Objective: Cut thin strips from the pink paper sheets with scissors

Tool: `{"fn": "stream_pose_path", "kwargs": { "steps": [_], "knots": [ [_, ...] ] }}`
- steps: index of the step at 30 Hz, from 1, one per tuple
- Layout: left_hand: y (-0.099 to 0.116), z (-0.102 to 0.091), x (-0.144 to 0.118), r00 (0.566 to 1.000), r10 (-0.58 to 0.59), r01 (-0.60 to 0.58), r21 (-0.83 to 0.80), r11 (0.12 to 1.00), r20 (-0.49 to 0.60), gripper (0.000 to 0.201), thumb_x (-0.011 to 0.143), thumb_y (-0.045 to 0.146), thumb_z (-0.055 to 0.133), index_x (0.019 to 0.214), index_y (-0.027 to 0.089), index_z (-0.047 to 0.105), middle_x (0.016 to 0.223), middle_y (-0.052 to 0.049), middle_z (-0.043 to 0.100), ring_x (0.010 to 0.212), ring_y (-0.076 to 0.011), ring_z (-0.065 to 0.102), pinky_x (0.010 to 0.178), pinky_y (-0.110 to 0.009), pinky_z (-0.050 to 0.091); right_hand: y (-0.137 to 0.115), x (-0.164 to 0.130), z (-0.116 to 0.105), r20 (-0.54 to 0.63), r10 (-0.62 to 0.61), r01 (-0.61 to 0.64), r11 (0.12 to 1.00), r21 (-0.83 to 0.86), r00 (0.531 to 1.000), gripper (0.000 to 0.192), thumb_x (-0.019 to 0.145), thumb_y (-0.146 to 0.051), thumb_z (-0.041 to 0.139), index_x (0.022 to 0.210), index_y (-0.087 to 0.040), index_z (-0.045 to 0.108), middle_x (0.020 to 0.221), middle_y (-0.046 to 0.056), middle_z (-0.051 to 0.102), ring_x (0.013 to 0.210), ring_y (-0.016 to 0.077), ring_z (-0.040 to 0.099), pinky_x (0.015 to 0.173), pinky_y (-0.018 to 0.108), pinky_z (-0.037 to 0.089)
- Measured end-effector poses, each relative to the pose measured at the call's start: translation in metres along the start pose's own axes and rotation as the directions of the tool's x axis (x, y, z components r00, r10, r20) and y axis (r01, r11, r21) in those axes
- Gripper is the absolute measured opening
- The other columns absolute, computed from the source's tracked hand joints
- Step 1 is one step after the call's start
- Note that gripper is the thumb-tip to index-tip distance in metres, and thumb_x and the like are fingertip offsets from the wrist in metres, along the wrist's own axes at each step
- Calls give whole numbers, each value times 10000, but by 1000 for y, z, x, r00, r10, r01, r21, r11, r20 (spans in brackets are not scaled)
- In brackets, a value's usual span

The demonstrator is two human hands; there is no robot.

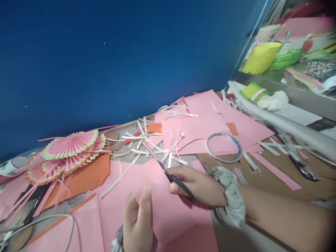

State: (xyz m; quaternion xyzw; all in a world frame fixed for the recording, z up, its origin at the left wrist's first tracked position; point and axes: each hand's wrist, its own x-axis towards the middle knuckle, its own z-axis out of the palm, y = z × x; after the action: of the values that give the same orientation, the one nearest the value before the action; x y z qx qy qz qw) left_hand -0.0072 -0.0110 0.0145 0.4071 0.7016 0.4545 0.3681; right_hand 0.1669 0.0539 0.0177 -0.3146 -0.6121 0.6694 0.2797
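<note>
My right hand (195, 184) grips black-handled scissors (168, 171), whose blades point up and left over a pink paper sheet (160, 206). A grey scrunchie (232, 196) sits on that wrist. My left hand (138, 220) pinches the near part of the same pink sheet, thumb on top. The blades lie over the sheet's upper edge; whether they are cutting into it is unclear.
Folded pink paper fans (67, 150) lie at the left on orange paper (86, 175). White and pink paper strips (147, 145) litter the middle. A tape ring (224, 147) rests on more pink sheets (207, 126). A white roll (283, 124) and another pair of scissors (299, 162) are at right. A cable (52, 218) runs bottom left.
</note>
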Motion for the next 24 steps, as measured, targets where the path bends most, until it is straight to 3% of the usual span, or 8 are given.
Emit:
{"fn": "stream_pose_path", "kwargs": {
  "steps": [7, 11, 16, 22, 24],
  "knots": [
    [4, 3, 1, 998, -60, 59, -32, 998, -33, 443, 813, 523, 655, 493, 266, 488, 526, 31, 476, 563, -180, 478, 539, -288, 425, 3, 1, 0, 12, -5, 5, 999, 31, 1000, 550, 867, -651, 680, 646, -207, 442, 517, -73, 460, 485, 92, 411, 485, 236, 309],
    [8, 6, -1, 989, -87, 85, -25, 996, -116, 464, 834, 521, 650, 490, 254, 489, 525, 38, 492, 583, -168, 490, 577, -274, 430, 3, 1, 0, 12, 17, -18, 998, 54, 1000, 592, 858, -735, 622, 642, -209, 460, 508, -63, 484, 444, 95, 443, 447, 230, 346],
    [6, 5, -2, 983, -148, 143, -47, 989, -106, 460, 855, 557, 646, 533, 243, 548, 561, 33, 553, 653, -177, 541, 647, -272, 454, 7, 0, 2, -7, 47, -46, 996, 77, 999, 641, 840, -798, 581, 626, -206, 461, 516, -48, 484, 439, 88, 428, 420, 221, 338],
    [-23, 2, 1, 996, -65, 65, 4, 998, -68, 318, 967, 469, 534, 806, 269, 723, 787, -12, 744, 811, -244, 694, 730, -329, 543, 5, -2, 5, -105, -20, 44, 971, 233, 994, 608, 882, -804, 509, 859, -198, 559, 641, -22, 551, 454, 89, 356, 435, 256, 249],
    [-42, -2, 7, 989, 39, -20, 137, 990, -142, 242, 981, 393, 532, 1063, 303, 741, 1067, -19, 785, 1006, -274, 706, 805, -349, 537, 3, -3, 6, -169, -89, 126, 968, 218, 982, 614, 875, -811, 512, 896, -200, 572, 671, -16, 535, 495, 107, 375, 479, 282, 283]
  ]
}}
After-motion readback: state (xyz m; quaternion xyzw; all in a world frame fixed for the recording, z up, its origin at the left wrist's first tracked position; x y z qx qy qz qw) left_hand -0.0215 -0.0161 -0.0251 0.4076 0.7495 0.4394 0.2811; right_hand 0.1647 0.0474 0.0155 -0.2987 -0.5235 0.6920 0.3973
